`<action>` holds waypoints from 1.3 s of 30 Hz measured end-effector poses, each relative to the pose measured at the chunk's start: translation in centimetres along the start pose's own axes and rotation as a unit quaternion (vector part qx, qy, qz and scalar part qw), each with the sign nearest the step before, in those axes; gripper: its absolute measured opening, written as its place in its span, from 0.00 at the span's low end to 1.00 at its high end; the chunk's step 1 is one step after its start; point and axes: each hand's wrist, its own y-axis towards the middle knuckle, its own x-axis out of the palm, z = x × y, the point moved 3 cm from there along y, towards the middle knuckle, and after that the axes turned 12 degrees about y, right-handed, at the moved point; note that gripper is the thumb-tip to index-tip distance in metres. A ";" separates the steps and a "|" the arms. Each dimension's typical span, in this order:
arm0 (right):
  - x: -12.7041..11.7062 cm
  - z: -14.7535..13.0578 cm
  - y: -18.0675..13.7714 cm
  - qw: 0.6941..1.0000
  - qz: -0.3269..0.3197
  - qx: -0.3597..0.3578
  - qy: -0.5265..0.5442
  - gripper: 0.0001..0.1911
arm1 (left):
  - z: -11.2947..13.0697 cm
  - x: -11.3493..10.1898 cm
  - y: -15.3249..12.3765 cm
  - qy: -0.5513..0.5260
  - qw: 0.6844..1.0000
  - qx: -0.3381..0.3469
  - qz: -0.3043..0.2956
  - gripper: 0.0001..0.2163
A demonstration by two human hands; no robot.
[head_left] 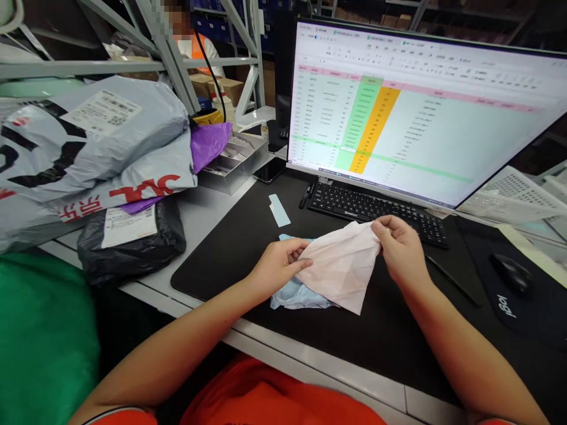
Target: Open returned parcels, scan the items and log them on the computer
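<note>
A thin, creased pale pink sheet point(343, 262), tissue paper or a soft bag, is stretched between both of my hands above the black desk mat. My left hand point(277, 265) pinches its left edge between thumb and fingers. At the sheet's upper right corner, my right hand point(401, 245) is closed on it. Crumpled light blue wrapping point(296, 296) lies below and partly behind the pink sheet, close under my left hand. A flat light blue strip point(279, 211) rests on the mat beyond that hand. Whether anything lies inside the pink sheet is hidden.
Behind my hands stand a keyboard point(354, 203) and a large monitor point(411, 118). A mouse point(511, 273) is on the right, a phone point(269, 170) at the back. Grey parcels point(101, 141) and a black parcel point(133, 242) crowd the left. Another person point(197, 47) is beyond the rack.
</note>
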 end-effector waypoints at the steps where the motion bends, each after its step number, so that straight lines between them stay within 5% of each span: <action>1: -0.4 -0.2 0.3 1.000 0.000 -0.008 -0.010 0.17 | 0.0 -0.1 0.0 -0.013 1.000 -0.007 0.004 0.11; 6: -2.0 -0.9 1.1 0.992 -0.030 -0.017 -0.120 0.16 | -0.3 -1.0 0.3 -0.055 0.996 -0.038 0.064 0.14; 15: -0.5 -2.0 -0.6 0.948 -0.037 -0.178 -0.260 0.07 | -1.4 -1.4 0.6 -0.042 0.990 -0.057 0.121 0.15; 18: 0.3 -2.4 -1.2 0.914 -0.114 -0.216 -0.324 0.06 | -1.1 -1.4 0.6 -0.031 0.990 -0.046 0.128 0.14; 21: 0.8 -1.8 -1.5 0.899 -0.194 -0.180 -0.350 0.10 | -0.8 -1.4 0.5 -0.007 0.990 -0.028 0.141 0.12; 25: 1.0 -1.0 -1.5 0.916 -0.226 -0.094 -0.318 0.16 | -0.7 -1.6 0.2 0.032 0.985 0.003 0.170 0.10; 29: 1.9 -1.6 -2.3 0.911 -0.289 -0.143 -0.255 0.13 | -0.9 -1.6 -0.1 0.061 0.979 0.024 0.191 0.08; 32: 2.2 -2.6 -3.0 0.932 -0.218 -0.193 -0.217 0.14 | -1.0 -1.5 -0.1 0.081 0.975 0.038 0.205 0.05; 34: 2.2 -2.8 -3.4 0.947 -0.198 -0.165 -0.193 0.15 | -1.1 -1.5 0.0 0.093 0.972 0.043 0.209 0.05; 39: 3.3 -1.2 -3.9 0.914 -0.383 0.006 -0.137 0.17 | -1.1 -1.5 0.0 0.101 0.970 0.028 0.220 0.06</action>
